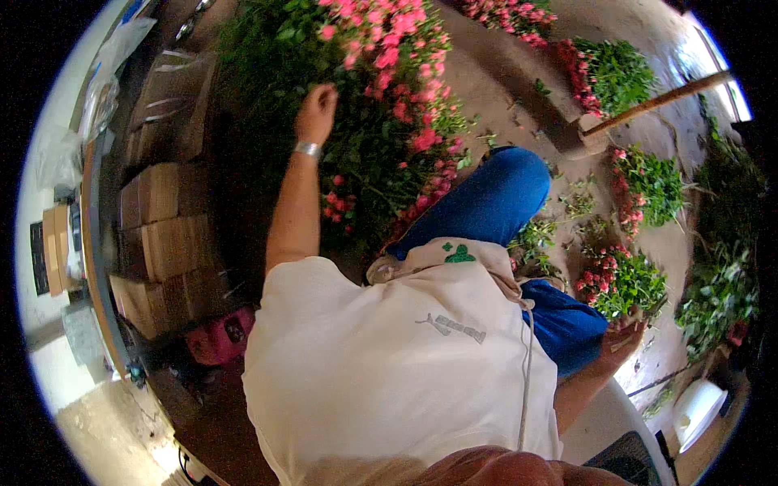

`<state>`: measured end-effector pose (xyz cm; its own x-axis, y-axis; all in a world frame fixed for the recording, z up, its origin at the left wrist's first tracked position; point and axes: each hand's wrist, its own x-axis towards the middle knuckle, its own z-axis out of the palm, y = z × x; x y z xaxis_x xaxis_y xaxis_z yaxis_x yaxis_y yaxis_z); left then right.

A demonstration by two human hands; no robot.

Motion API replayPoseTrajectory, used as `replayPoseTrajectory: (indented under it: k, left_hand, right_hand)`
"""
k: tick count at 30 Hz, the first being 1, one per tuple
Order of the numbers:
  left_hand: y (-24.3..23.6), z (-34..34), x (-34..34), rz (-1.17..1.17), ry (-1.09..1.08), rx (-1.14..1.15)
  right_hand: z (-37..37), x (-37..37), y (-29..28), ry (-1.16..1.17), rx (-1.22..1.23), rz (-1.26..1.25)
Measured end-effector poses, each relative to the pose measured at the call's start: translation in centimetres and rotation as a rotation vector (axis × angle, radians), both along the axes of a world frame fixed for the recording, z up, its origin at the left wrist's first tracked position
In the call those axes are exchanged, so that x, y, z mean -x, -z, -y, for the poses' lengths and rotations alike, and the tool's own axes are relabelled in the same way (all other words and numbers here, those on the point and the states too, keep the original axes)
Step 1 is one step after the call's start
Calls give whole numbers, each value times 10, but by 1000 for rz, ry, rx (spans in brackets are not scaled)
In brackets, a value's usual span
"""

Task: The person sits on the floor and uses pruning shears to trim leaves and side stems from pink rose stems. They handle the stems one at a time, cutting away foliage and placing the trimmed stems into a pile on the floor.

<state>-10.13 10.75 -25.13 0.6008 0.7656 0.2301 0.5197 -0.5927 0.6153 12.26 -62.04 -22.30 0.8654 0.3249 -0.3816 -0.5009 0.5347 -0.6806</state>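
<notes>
My left hand [318, 109], with a silver band on its wrist, reaches over a large heap of leafy stems [279, 57] with pink rose-like blooms [389, 49]. Its fingers are curled in; whatever may be in them is hidden. Low at the right, beside my knee, is my right hand [624, 334], its fingers bent around something dark and thin that I cannot make out. Just beyond it lies a bunch of pink flowers [600, 279] with green leaves. Another pink bunch [648, 190] is farther off on the ground.
Cardboard boxes [174, 247] are stacked on the left, with a pink container [220, 336] below them. More flower bunches [612, 77] lie at the far right, near a wooden pole [656, 104]. Cut greenery [717, 300] is piled along the right edge, above a white basin [698, 415].
</notes>
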Motion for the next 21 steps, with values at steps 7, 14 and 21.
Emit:
replayPoseTrajectory:
  k: [7, 14, 21]
  left_hand:
    - [61, 9, 79, -695, 148, -79]
    - [147, -20, 11, -921, 285, -21]
    - [63, -19, -18, -901, 412, -124]
  right_hand:
    - [2, -21, 17, -43, -134, -5]
    - [4, -11, 9, -15, -102, 60]
    - [4, 7, 3, 62, -107, 71]
